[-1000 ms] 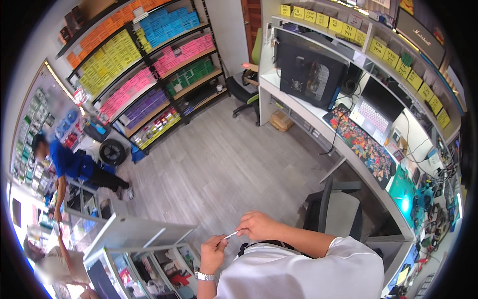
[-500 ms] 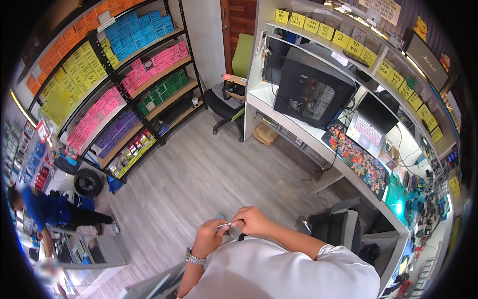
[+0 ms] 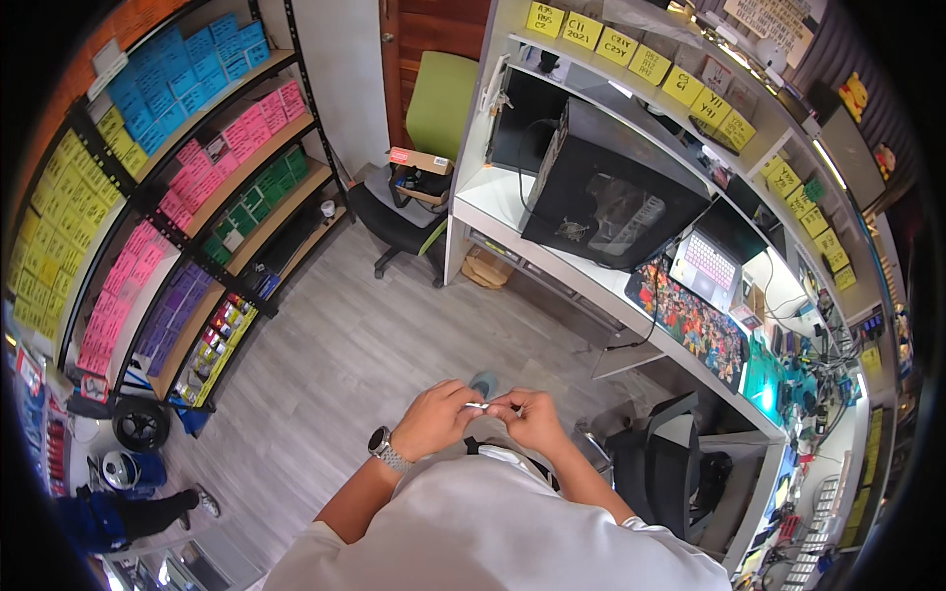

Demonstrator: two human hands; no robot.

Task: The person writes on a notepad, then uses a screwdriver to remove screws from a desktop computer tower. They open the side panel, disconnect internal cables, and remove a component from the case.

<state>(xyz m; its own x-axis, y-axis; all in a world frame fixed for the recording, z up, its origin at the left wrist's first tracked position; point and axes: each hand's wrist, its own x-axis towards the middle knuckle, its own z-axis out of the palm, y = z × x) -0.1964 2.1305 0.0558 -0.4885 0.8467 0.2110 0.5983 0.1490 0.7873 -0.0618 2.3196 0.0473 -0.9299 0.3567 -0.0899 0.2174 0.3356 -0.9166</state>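
My left hand (image 3: 437, 417) and my right hand (image 3: 533, 418) meet in front of my chest, fingertips together. Between them they pinch a small thin silvery object (image 3: 479, 405), too small to identify. A metal watch (image 3: 385, 449) sits on my left wrist. I wear a white shirt with a dark strap at the neck. The grey wood-look floor (image 3: 325, 364) lies below my hands.
A white workbench (image 3: 552, 258) at the right carries a black computer case (image 3: 603, 192), a laptop (image 3: 706, 264) and a colourful mat. A green office chair (image 3: 419, 148) stands by the door. Shelves (image 3: 197, 197) of coloured boxes line the left wall. A black chair (image 3: 670, 463) is beside me.
The view has swung left to right across the room. My hands came together on the small object, which my left hand alone held out a second ago.
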